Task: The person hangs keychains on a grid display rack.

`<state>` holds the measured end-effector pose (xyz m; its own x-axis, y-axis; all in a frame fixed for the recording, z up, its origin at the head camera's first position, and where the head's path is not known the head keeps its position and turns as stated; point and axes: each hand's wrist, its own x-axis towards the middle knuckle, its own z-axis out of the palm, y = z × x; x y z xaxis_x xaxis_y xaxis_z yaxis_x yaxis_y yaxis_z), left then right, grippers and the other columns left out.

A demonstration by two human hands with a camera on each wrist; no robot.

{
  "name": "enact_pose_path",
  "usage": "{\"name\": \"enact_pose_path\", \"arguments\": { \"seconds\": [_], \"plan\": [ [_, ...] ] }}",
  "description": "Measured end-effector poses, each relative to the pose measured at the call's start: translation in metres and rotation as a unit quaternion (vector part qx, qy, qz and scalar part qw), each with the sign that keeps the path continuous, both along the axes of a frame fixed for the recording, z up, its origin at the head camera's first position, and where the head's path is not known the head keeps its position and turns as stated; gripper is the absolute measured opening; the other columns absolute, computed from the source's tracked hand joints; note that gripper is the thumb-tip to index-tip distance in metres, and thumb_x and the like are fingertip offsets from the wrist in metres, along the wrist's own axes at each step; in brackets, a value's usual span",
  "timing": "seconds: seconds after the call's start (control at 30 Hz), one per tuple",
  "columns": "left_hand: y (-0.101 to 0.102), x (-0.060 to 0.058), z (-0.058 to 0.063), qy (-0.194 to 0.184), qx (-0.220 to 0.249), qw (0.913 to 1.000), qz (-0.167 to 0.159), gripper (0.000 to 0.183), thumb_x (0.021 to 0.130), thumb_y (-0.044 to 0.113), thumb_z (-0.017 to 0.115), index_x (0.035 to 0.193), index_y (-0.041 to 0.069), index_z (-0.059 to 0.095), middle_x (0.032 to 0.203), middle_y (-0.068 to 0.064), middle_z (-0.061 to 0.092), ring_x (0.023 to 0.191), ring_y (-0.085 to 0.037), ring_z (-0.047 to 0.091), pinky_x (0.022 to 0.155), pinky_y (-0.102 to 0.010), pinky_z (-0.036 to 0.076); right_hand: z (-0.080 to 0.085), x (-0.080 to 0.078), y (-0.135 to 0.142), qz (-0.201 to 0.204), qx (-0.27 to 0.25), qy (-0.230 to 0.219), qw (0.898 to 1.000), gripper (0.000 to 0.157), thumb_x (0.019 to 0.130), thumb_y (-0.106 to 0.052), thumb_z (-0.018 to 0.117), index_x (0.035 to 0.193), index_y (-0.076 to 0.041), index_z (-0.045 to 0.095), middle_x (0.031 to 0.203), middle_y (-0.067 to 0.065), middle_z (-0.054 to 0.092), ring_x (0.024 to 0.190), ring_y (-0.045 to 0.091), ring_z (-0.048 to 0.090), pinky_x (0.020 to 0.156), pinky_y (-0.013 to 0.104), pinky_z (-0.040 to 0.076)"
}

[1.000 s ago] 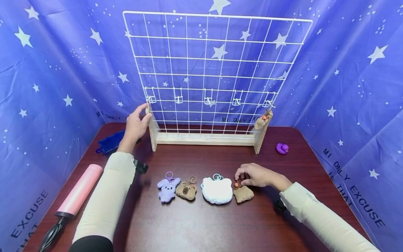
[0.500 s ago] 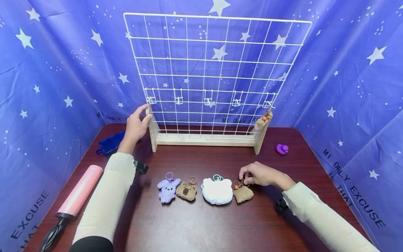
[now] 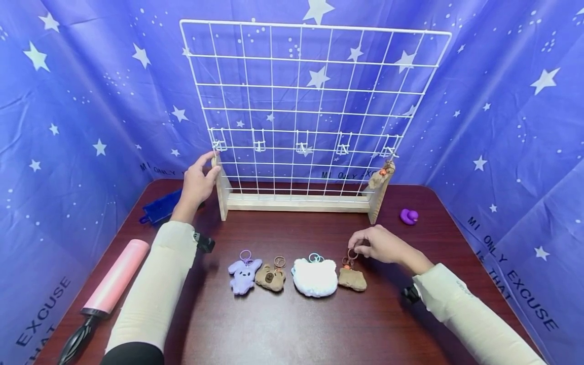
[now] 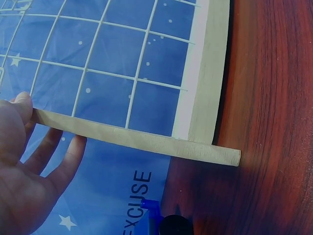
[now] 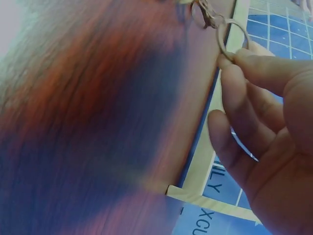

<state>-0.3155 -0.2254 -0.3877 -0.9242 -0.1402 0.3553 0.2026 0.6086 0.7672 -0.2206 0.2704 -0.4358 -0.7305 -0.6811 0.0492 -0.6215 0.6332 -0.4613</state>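
My left hand (image 3: 197, 183) grips the left wooden upright (image 4: 137, 139) of a white wire grid rack (image 3: 315, 27), thumb on one side and fingers on the other. My right hand (image 3: 382, 245) pinches the metal ring (image 5: 218, 41) of a brown plush keychain (image 3: 352, 279) between thumb and index finger. Its plush body hangs below the ring, low over the table. To its left lie a white plush keychain (image 3: 315, 277), a brown bear keychain (image 3: 270, 278) and a purple bunny keychain (image 3: 243, 277). Another brown plush keychain (image 3: 377, 178) hangs from the rack's rightmost hook.
Several white hooks (image 3: 301, 147) line the grid. A purple rubber duck (image 3: 408, 216) stands right of the rack. Behind my left wrist lies a blue object (image 3: 159, 207); a pink cylinder with a black handle (image 3: 119, 276) is at the left. Starry curtains surround the table.
My right hand has pinched the brown keychain's ring and raised it slightly, away from me and to the right. The plush has tilted with the pull. My left hand stays on the upright.
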Motion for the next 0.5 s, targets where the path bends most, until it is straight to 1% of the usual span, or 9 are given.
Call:
{"name": "enact_pose_path", "arguments": {
  "seconds": [0.13, 0.27, 0.43, 0.5],
  "plan": [
    [0.0004, -0.0002, 0.0004, 0.001, 0.002, 1.0, -0.002, 0.043, 0.103, 0.023, 0.062, 0.145, 0.025, 0.057, 0.118, -0.02, 0.072, 0.098, -0.029, 0.07, 0.067, -0.018, 0.054, 0.0011, 0.0001, -0.0018, -0.029, -0.041, 0.031, 0.998, 0.016, 0.089, -0.005, 0.076, 0.096, -0.02, 0.074, 0.078, -0.009, 0.075, 0.065, -0.004, 0.06, 0.06, 0.019, 0.05],
    [0.0006, -0.0002, 0.0007, 0.0, 0.008, 1.0, -0.004, 0.042, 0.103, 0.022, 0.062, 0.145, 0.025, 0.057, 0.119, -0.02, 0.072, 0.1, -0.029, 0.07, 0.068, -0.02, 0.056, 0.0019, -0.0011, -0.0041, -0.058, -0.077, 0.061, 0.994, 0.018, 0.088, -0.005, 0.077, 0.096, -0.021, 0.075, 0.082, -0.012, 0.076, 0.073, -0.002, 0.064, 0.063, 0.021, 0.05],
    [0.0008, -0.0003, 0.0007, -0.004, 0.007, 1.0, -0.001, 0.042, 0.103, 0.022, 0.062, 0.145, 0.026, 0.056, 0.121, -0.02, 0.072, 0.101, -0.029, 0.07, 0.073, -0.029, 0.06, 0.0016, -0.0034, -0.0084, -0.092, -0.127, 0.093, 0.983, 0.018, 0.086, -0.005, 0.079, 0.095, -0.02, 0.077, 0.082, -0.01, 0.076, 0.074, -0.002, 0.065, 0.065, 0.021, 0.051],
    [0.0007, -0.0006, 0.0002, -0.005, 0.008, 1.0, -0.001, 0.042, 0.103, 0.022, 0.061, 0.145, 0.026, 0.056, 0.121, -0.02, 0.072, 0.101, -0.028, 0.07, 0.073, -0.029, 0.061, 0.0021, -0.0044, -0.01, -0.107, -0.145, 0.104, 0.978, 0.016, 0.087, -0.006, 0.079, 0.096, -0.019, 0.077, 0.082, -0.007, 0.077, 0.071, -0.002, 0.063, 0.063, 0.019, 0.05]
  ]
}}
